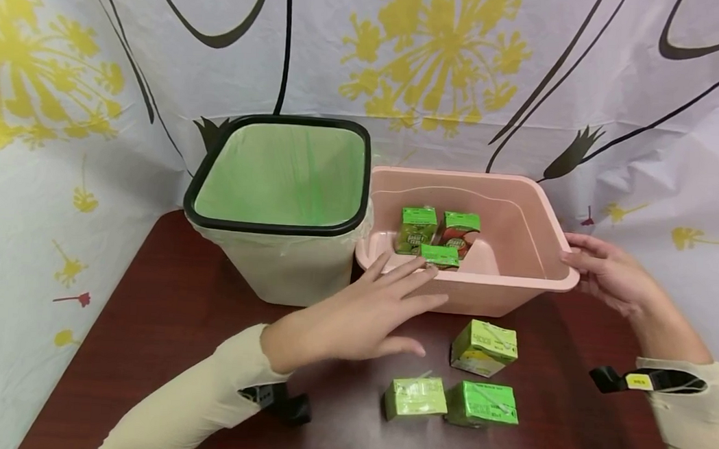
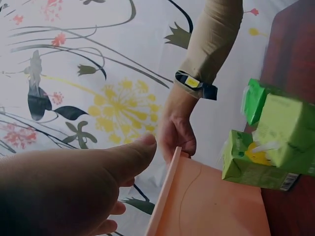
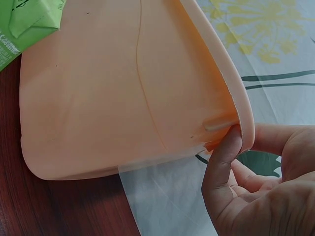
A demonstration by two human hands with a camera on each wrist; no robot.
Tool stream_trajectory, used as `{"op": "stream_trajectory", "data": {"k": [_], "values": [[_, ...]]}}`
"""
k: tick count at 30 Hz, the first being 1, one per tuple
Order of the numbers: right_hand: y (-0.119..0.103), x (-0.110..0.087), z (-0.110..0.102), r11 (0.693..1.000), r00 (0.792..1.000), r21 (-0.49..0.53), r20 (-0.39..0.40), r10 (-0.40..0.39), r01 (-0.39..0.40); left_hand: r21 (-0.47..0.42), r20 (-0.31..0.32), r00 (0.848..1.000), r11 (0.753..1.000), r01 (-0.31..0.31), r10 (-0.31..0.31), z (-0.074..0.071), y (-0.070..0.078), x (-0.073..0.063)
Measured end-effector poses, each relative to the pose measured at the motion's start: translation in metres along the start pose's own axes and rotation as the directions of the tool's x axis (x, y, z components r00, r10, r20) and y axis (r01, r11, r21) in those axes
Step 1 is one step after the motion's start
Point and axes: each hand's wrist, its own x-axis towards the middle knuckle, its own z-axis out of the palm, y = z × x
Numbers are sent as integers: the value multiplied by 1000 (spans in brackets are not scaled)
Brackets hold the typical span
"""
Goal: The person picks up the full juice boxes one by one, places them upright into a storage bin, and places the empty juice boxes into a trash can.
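A pink plastic tub [image 1: 504, 281] stands on the table, holding three small juice boxes, one of them [image 1: 417, 228] nearest its left end. My right hand [image 1: 610, 271] grips the tub's right-end rim; in the right wrist view its thumb and fingers [image 3: 224, 162] pinch that rim. My left hand [image 1: 372, 314], fingers spread and nothing held, hovers at the tub's front wall, with fingertips overlapping the front rim in the head view. Three more juice boxes sit on the table in front of the tub: a yellow-green one [image 1: 484, 347], a pale green one [image 1: 417, 398] and a bright green one [image 1: 483, 404].
Left of the tub, close against it, is a tall white waste bin [image 1: 295, 268] with a black rim and a green-looking inside. A white flower-printed sheet [image 1: 591, 67] hangs behind and along both sides of the dark red-brown table [image 1: 142, 348].
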Motion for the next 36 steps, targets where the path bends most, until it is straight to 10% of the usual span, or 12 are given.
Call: {"op": "stream_trajectory", "data": {"k": [19,29,36], "values": [[-1,1,-1,1000,1000,-29,-7,8,-9,-204,-133,986,976,74,-102,3,-30,-124],[-2,1,-1,999,1000,-49,-18,19,-20,-262,-92,931,910,320,-353,-18,-53,-179],[-1,0,0,999,1000,-36,-17,19,-20,-264,-208,895,904,337,-394,-29,-82,-213]]}}
